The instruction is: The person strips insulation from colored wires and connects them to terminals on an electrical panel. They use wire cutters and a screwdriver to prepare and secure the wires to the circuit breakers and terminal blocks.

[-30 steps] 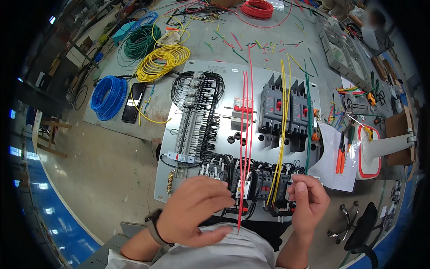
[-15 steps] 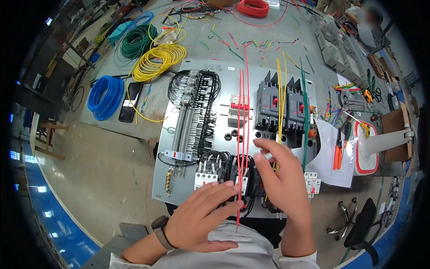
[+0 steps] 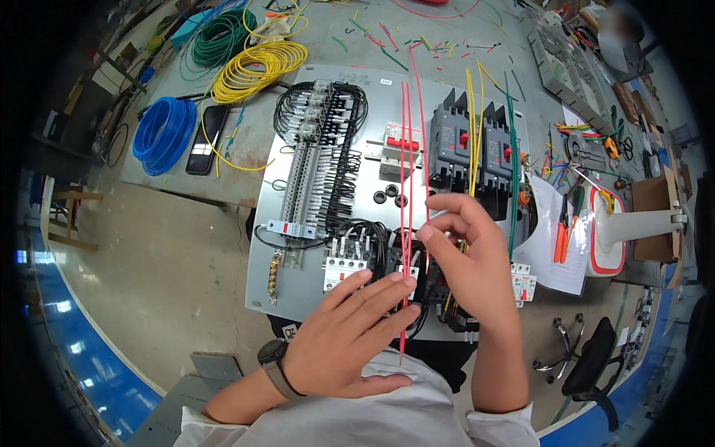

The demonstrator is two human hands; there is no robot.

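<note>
Head view: red wires (image 3: 404, 153) run lengthwise over the grey plate (image 3: 257, 287), passing the small switch (image 3: 402, 141), with a red end reaching down over the white shirt (image 3: 357, 417). The left hand (image 3: 346, 335), palm down, has its grip apart, thumb well away from the fingers; its fingertips meet the wires' lower stretch, though contact is unclear. The right hand (image 3: 473, 261) is curled, thumb and forefinger at the rightmost red wire; I cannot tell whether its grip is clamped on it. Yellow wires (image 3: 471, 112) and green wires (image 3: 515, 179) run over the breakers (image 3: 450, 141) to the right. On the table (image 3: 231, 186), left of the plate, a phone (image 3: 205, 145) lies beside the blue coil (image 3: 164, 134).
</note>
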